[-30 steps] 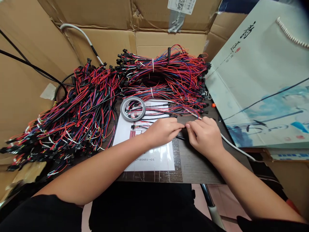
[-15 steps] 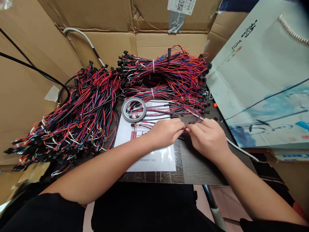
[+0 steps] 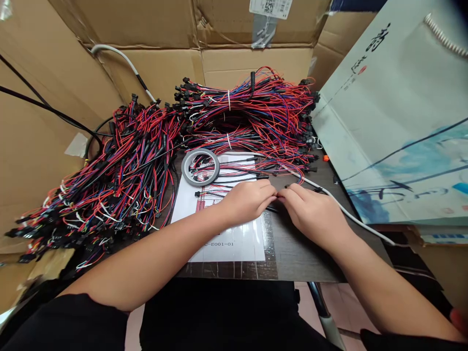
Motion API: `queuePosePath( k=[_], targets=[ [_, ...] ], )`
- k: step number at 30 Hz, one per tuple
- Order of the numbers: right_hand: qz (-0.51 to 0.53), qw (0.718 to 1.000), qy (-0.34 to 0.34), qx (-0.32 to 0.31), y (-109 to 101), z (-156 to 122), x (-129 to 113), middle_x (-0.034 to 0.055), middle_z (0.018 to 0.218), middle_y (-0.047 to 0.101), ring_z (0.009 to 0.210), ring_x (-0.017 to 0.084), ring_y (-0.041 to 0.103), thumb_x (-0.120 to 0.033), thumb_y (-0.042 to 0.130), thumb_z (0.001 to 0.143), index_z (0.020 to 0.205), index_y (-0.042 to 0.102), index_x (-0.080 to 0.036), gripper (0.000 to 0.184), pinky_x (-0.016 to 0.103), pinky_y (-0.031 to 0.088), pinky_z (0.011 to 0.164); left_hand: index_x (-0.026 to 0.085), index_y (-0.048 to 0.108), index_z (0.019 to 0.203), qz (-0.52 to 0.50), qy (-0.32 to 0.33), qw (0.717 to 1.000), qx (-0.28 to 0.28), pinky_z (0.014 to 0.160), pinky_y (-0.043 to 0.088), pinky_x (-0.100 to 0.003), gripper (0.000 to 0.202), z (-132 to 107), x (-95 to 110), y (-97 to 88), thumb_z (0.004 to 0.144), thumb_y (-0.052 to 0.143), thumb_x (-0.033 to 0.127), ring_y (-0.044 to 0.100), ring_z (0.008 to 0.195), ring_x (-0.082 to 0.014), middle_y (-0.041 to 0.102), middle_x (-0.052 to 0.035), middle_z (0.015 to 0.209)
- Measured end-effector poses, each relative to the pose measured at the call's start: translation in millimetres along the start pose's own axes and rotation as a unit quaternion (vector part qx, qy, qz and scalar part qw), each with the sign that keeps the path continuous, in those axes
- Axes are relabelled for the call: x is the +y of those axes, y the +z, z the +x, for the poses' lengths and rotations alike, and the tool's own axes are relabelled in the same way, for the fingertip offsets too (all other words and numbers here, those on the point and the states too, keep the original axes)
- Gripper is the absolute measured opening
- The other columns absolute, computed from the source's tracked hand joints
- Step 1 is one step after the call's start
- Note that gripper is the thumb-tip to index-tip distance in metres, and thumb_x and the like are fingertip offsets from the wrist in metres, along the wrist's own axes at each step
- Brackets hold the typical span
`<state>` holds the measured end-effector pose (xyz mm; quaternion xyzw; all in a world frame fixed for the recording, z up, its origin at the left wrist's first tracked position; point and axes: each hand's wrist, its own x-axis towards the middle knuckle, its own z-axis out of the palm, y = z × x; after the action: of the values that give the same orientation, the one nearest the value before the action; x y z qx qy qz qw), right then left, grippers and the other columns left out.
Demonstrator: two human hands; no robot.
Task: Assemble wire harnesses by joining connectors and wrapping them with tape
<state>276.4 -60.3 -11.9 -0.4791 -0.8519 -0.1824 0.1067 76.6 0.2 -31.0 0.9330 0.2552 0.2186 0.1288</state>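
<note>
My left hand (image 3: pixel 250 201) and my right hand (image 3: pixel 312 212) meet fingertip to fingertip above the table. Both are closed in a pinch on something small and dark, mostly hidden by the fingers. Beneath my left hand run thin red and black wires; one black connector (image 3: pixel 198 194) pokes out to the left on the paper sheet (image 3: pixel 237 251). A short black cable end shows just under the meeting fingertips. Behind my left hand, several wire harnesses (image 3: pixel 237 170) lie across the sheet. A grey tape roll (image 3: pixel 185 168) rests on the sheet's upper left part.
A large heap of wire harnesses (image 3: pixel 135 161) covers the left side. Tied harness bundles (image 3: pixel 248 105) are stacked at the back against cardboard (image 3: pixel 256 61). A pale paper bag (image 3: pixel 409 112) stands at the right. A white cable (image 3: pixel 351 214) crosses the table's right side.
The fingers of my right hand have flattened and stretched a little toward my left hand. The fingertips stay together. The whole view has shifted slightly.
</note>
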Motion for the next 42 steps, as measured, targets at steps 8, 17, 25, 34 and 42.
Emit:
queuePosePath(
  k=[8,17,25,34,42],
  targets=[
    [0.022,0.998,-0.007,-0.058,3.5,2.0,0.3,0.0021,0.075,0.059,0.060,0.013,0.049,-0.021,0.047,0.098,0.085,0.057,-0.017,0.017,0.031,0.020,0.053,0.017,0.060,0.096,0.057,0.000,0.998,-0.034,0.068,0.043,-0.028,0.028,-2.7,0.6,-0.2,0.102,0.036,0.030,0.061,0.083,-0.0150,0.065,-0.0037,0.096],
    [0.087,0.993,-0.032,-0.076,9.2,3.8,2.9,0.0042,0.078,0.062,0.077,0.018,0.051,-0.018,0.045,0.098,0.083,0.057,-0.018,0.019,0.031,0.032,0.065,0.018,0.059,0.093,0.077,-0.014,0.995,-0.058,0.063,0.040,-0.028,0.027,-4.9,4.8,-4.2,0.101,0.038,0.032,0.062,0.080,-0.0153,0.066,-0.0029,0.095],
    [0.155,0.983,-0.093,-0.030,13.1,3.6,14.4,0.0039,0.082,0.066,0.078,0.019,0.052,-0.024,0.048,0.100,0.103,0.065,-0.017,0.018,0.031,0.038,0.070,0.017,0.065,0.101,0.038,-0.043,0.996,-0.068,0.073,0.045,-0.030,0.032,-9.8,0.3,-10.6,0.101,0.039,0.037,0.064,0.088,-0.0174,0.067,-0.0050,0.096],
    [0.160,0.982,-0.093,-0.048,10.8,6.8,10.4,0.0046,0.077,0.063,0.075,0.019,0.049,-0.020,0.047,0.097,0.086,0.063,-0.017,0.019,0.032,0.038,0.069,0.017,0.061,0.098,0.085,-0.046,0.990,-0.106,0.071,0.048,-0.031,0.028,-9.8,12.8,-19.0,0.100,0.040,0.034,0.063,0.085,-0.0183,0.064,-0.0058,0.098],
    [0.194,0.976,-0.101,-0.007,9.0,8.0,10.5,0.0040,0.077,0.063,0.074,0.017,0.053,-0.023,0.052,0.096,0.095,0.065,-0.017,0.014,0.030,0.040,0.071,0.014,0.059,0.098,0.147,-0.028,0.977,-0.154,0.077,0.050,-0.036,0.015,-14.3,18.3,-35.6,0.095,0.051,0.025,0.061,0.096,-0.0256,0.063,-0.0106,0.101]
  ],
)
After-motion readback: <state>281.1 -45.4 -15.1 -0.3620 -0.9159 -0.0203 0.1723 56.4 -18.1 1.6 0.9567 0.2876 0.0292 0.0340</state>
